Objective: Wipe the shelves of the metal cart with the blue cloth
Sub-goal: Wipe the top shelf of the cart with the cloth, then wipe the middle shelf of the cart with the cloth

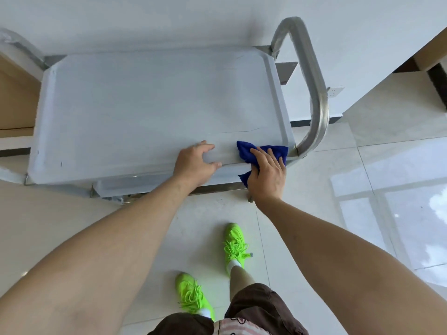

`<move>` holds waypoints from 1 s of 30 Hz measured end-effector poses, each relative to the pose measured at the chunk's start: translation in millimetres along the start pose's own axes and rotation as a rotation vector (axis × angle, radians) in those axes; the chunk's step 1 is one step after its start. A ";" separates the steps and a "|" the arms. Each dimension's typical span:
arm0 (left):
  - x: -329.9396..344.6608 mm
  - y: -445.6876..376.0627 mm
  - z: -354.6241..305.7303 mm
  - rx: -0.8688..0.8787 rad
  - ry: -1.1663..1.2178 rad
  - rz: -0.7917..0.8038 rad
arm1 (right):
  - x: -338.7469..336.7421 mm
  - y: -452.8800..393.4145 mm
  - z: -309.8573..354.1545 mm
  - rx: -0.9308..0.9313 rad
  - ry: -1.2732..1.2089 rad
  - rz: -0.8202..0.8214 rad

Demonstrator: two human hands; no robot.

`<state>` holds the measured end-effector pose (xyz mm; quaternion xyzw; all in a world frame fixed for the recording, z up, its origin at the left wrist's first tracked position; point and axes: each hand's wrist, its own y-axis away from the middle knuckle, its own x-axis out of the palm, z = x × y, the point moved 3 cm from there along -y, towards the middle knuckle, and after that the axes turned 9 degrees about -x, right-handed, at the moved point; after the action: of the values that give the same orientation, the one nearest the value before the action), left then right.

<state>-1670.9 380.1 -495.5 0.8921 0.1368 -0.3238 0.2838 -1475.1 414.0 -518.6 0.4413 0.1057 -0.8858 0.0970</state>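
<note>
The metal cart's top shelf (145,105) is a pale, film-covered tray seen from above, with a curved steel handle (314,93) at its right end. My right hand (267,174) presses the blue cloth (246,151) onto the shelf's near right corner, and part of the cloth hangs over the front rim. Left of it, my left hand (194,163) grips the shelf's front edge, thumb on the rim and fingers on top. A lower shelf (125,187) peeks out beneath the front edge.
The cart stands against a white wall on glossy tiled floor (362,189). Cardboard boxes (14,100) sit at the left, a brown unit (430,52) at the upper right. My bright green shoes (234,245) are on the floor just in front of the cart.
</note>
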 end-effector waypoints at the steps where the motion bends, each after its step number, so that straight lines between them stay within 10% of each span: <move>1: -6.8 10.9 6.2 0.040 -0.002 -0.049 | -1.3 6.7 4.2 0.010 -0.012 0.002; 16: 20.8 85.0 162.3 -0.141 -0.083 -0.106 | 59.2 90.4 10.9 0.106 0.012 0.229; 30: 132.6 -13.1 153.7 0.083 -0.163 -0.165 | 111.1 22.6 -102.6 -0.022 0.137 0.104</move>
<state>-1653.6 307.2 -684.6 0.8596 0.1729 -0.4227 0.2293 -1456.8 411.6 -670.4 0.5048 0.0988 -0.8460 0.1405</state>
